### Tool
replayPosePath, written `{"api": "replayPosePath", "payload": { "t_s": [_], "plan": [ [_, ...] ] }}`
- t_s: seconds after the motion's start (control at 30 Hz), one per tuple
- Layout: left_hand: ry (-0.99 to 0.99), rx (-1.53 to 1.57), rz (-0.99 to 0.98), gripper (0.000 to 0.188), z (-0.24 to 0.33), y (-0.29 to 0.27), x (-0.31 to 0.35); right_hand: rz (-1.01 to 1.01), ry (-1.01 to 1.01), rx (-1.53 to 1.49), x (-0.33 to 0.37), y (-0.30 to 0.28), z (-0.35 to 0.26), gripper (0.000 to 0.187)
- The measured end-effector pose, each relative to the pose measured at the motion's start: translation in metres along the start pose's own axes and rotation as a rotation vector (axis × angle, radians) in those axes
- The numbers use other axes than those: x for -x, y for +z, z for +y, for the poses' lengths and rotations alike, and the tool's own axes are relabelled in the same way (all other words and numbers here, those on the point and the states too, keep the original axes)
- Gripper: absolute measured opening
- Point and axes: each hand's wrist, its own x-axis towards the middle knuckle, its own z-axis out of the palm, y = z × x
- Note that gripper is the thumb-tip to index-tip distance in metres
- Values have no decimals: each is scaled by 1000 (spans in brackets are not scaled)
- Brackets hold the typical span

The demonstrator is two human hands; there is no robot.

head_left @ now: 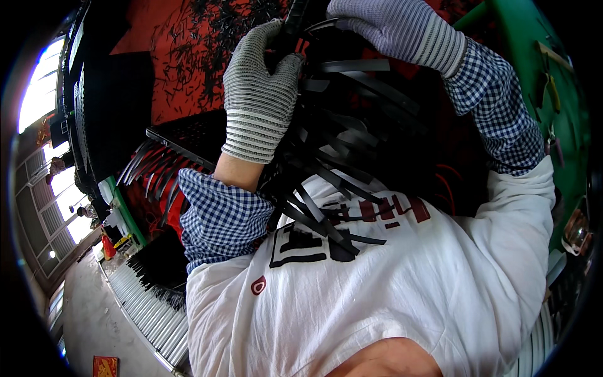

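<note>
My left hand (260,94), in a grey and white striped knit glove, is closed around a black bar-like piece (296,17) at the top of the view. My right hand (392,31), in a similar pale glove, has its fingers curled together at the end of a thin dark strip (321,25). That strip reaches toward the black piece; the fingertips are partly hidden. Many flat, flexible black strips (355,65) hang in a loose bunch below my hands, and some lie against the white shirt.
Small black offcuts (213,38) litter the red surface ahead. Left of my wrist is a perforated black panel (188,135) with strips hanging from its edge. Pliers (552,94) hang on the green board (512,38) at right. A roller conveyor (141,308) runs at lower left.
</note>
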Motion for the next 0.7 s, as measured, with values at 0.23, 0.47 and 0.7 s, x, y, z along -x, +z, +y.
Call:
{"api": "replayPosePath", "payload": {
  "t_s": [0.23, 0.47, 0.7],
  "plan": [
    [30, -19, 12, 41, 1, 2, 1, 80, -87, 167, -5, -8, -13, 22],
    [111, -88, -16, 44, 6, -1, 8, 139, -74, 352, 9, -1, -39, 25],
    [38, -29, -63, 45, 4, 0, -1, 149, 199, 556, 37, 41, -62, 32]
  ]
}}
